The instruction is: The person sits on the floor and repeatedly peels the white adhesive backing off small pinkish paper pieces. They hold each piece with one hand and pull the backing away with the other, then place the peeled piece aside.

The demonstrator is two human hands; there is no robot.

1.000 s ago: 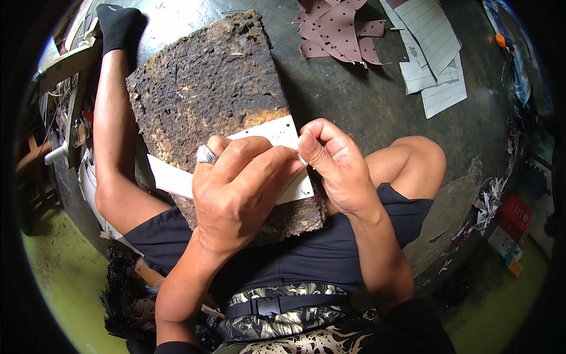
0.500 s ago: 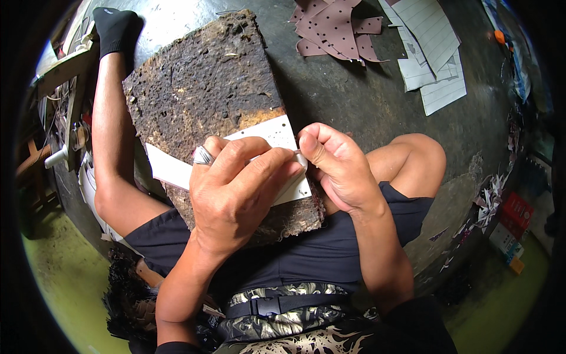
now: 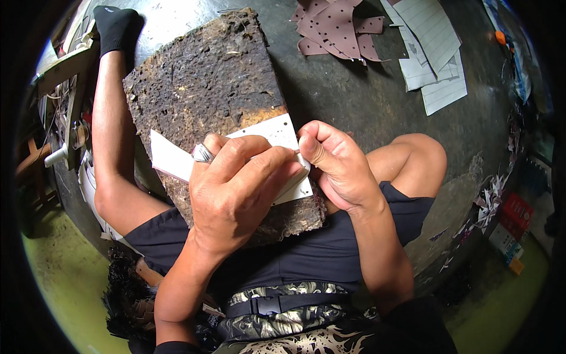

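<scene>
Here's the white card (image 3: 283, 133), punched with small holes, lying flat at the slab's right edge, toward its near end. Over it come both hands: the left hand (image 3: 227, 183), ring (image 3: 203, 154) on one finger, has its fingers bunched tight around a white strip (image 3: 167, 159) that sticks out toward the slab's left edge. In close on the other side, the right hand (image 3: 337, 168) has thumb and forefinger pinched together just beside the card's edge; whatever sits between those tips, I can't make out. The rough slab (image 3: 194, 94) lies between the legs, near edge at the dark shorts (image 3: 318, 256), presumably for a firm surface within easy reach. Beyond its far right corner, on the floor (image 3: 377, 100), spotted pinkish-brown pieces (image 3: 333, 26) are heaped beside ruled sheets (image 3: 433, 41), perhaps parked clear of the hands. Lettering? Pale print on the red packet (image 3: 516, 213) far right, and a little mark on the black sock (image 3: 118, 26).
</scene>
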